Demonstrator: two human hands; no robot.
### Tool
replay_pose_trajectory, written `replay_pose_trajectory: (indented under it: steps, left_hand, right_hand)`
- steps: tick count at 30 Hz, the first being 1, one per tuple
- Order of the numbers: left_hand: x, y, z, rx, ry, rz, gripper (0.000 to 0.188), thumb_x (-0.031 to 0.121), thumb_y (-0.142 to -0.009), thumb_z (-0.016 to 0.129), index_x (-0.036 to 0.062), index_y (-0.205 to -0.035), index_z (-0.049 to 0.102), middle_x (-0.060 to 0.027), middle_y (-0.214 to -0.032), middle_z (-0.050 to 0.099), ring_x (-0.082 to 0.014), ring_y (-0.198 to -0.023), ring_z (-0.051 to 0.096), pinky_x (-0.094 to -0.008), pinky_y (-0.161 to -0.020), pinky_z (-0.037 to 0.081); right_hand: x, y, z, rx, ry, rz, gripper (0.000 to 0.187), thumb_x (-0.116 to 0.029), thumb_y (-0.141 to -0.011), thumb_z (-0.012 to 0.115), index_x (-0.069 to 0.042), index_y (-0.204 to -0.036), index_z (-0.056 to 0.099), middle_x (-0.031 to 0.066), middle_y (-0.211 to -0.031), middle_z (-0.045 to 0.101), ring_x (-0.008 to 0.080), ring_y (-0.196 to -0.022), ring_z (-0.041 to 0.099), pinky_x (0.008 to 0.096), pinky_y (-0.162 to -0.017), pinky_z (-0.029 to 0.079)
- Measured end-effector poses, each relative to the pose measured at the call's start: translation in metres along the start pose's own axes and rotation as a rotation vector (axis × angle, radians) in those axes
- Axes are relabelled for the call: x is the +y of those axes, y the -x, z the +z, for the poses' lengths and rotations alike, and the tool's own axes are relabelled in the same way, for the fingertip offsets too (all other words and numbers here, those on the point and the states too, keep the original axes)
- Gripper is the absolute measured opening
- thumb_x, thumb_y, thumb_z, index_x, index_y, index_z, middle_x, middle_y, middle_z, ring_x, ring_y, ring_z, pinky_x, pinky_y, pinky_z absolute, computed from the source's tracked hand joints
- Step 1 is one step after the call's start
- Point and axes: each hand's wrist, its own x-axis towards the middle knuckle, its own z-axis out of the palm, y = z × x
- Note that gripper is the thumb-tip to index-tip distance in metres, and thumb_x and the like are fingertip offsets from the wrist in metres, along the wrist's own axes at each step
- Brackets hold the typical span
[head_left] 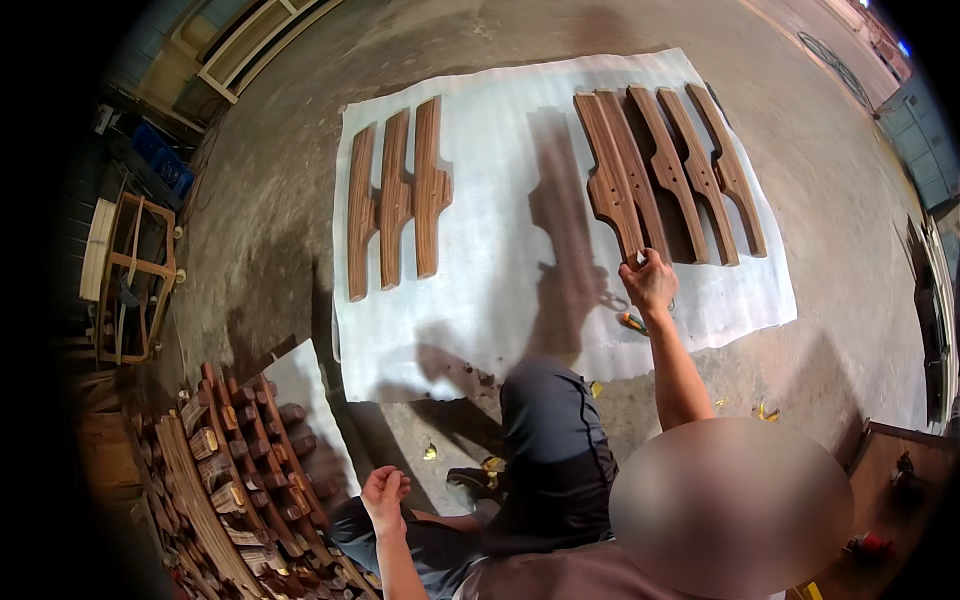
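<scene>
My right hand (651, 281) is closed on the near end of a dark brown wooden slat (604, 160) with a wide, drilled middle. Its shadow falls well to the left on the white sheet (490, 200), so the slat appears raised. Just right of it, another slat (632, 165) is partly covered by the held one. Several similar slats (698, 170) lie side by side farther right. On the sheet's left part are three more slats (397, 200). My left hand (385, 498) hovers by my left knee, fingers curled, with nothing visible in them.
A stack of shaped wooden pieces (250, 470) stands at the lower left. Near my right forearm, a small orange and green object (633, 322) lies on the sheet. Wooden frames (135, 275) stand at the left. A brown box (900, 470) is at the lower right.
</scene>
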Motion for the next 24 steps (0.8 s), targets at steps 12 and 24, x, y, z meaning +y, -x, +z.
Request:
replay_pose_trajectory:
  steps: [12, 24]
  left_hand:
    - [-0.003, -0.001, -0.002, 0.040, -0.045, -0.050, 0.013, 0.005, -0.091, 0.064, 0.0010, -0.103, 0.062, -0.0056, -0.085, 0.067, -0.0142, -0.072, 0.066, -0.0251, -0.063, 0.054]
    - [-0.002, 0.004, 0.006, 0.012, -0.003, 0.043, 0.011, 0.006, -0.093, 0.063, 0.0030, -0.103, 0.062, -0.0045, -0.088, 0.065, -0.0133, -0.073, 0.064, -0.0248, -0.063, 0.053]
  right_hand:
    - [-0.021, -0.029, 0.052, -0.072, 0.068, 0.012, 0.041, -0.037, -0.070, 0.074, -0.011, -0.101, 0.066, 0.0144, -0.081, 0.071, 0.0340, -0.081, 0.067, 0.0452, -0.075, 0.053]
    - [-0.011, -0.063, 0.028, -0.073, 0.057, -0.045, 0.034, -0.036, -0.083, 0.073, -0.004, -0.087, 0.066, 0.0150, -0.081, 0.070, 0.0323, -0.072, 0.066, 0.0418, -0.065, 0.053]
